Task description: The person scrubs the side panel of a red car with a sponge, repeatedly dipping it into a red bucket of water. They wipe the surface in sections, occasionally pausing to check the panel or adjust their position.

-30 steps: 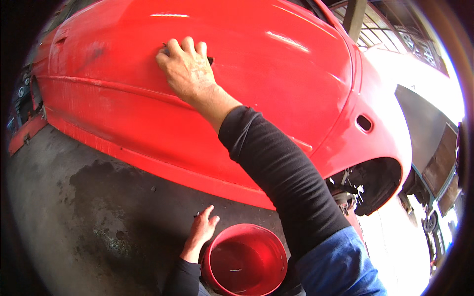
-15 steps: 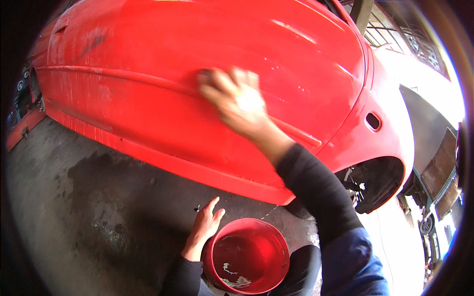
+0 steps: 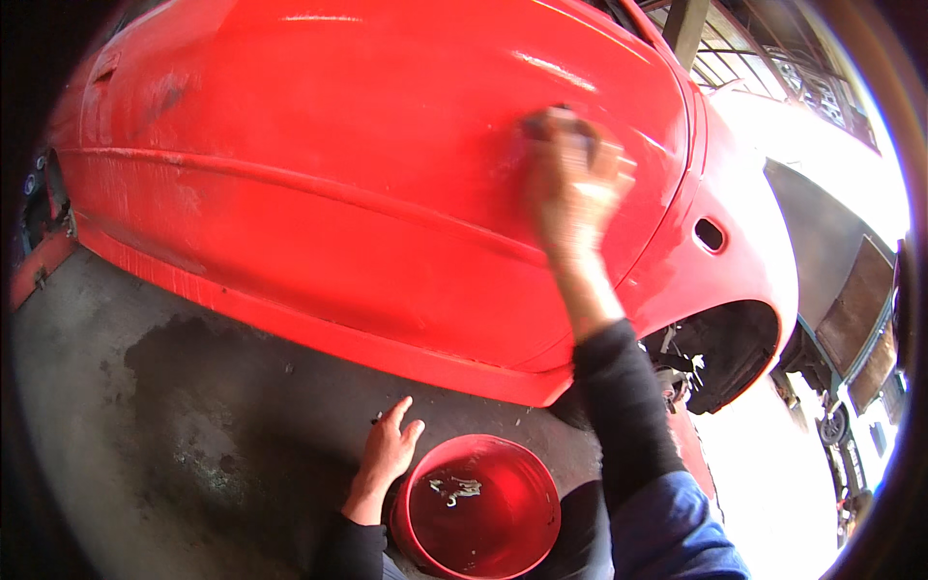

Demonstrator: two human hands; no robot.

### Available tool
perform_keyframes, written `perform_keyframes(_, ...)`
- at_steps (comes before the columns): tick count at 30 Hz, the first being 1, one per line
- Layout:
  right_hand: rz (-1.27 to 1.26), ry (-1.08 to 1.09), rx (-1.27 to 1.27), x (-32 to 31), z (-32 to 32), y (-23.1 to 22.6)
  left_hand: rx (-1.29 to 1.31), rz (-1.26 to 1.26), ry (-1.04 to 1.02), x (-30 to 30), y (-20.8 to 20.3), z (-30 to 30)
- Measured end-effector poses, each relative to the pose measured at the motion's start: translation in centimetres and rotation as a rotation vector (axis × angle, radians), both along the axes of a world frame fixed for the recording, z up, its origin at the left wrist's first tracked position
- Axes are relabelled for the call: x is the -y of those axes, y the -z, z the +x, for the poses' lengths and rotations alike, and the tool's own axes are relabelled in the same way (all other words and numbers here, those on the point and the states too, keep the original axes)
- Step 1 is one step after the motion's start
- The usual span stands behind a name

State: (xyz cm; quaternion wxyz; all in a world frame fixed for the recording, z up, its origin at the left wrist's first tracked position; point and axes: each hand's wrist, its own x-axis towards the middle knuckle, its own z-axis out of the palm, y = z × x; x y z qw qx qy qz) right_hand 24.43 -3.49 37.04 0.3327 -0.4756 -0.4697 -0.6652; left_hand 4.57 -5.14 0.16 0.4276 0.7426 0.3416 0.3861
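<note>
My right hand (image 3: 577, 184) is pressed on the upper side of the red car body (image 3: 367, 135), close to the panel seam by the wheel arch. Its fingers are closed on a dark pad (image 3: 535, 126), smeared by motion and partly hidden under them; I cannot make out its exact kind. Lower down, my left hand (image 3: 387, 449) hangs free with fingers and thumb apart, holding nothing. Right beside it stands a red bucket (image 3: 527, 483) with liquid and a pale floating scrap or foam inside.
An open wheel arch (image 3: 730, 353) without a wheel lies to the right, behind an oval hole in the panel. Wet patches darken the concrete floor (image 3: 87, 319) at left. Leaning panels (image 3: 851, 300) and other vehicle parts stand at far right.
My right hand has slid to the right and slightly up along the car body with the dark pad. The left hand has shifted slightly. The pale scrap in the bucket appears higher.
</note>
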Motion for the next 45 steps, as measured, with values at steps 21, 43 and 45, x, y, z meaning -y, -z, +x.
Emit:
perform_keyframes(21,-0.122,-0.177,0.064,-9.1,-10.8,-6.7,0.038,-0.074,-0.040,-0.3,1.0,1.4)
perform_keyframes(43,-1.578,-1.110,-2.324,19.2,-2.7,49.1,0.890,-0.529,-0.105,-2.2,-0.9,-2.6)
perform_keyframes(45,-1.735,-0.968,-2.658,20.1,-3.2,53.9,0.942,-0.591,-0.205,-3.0,-1.2,-2.9)
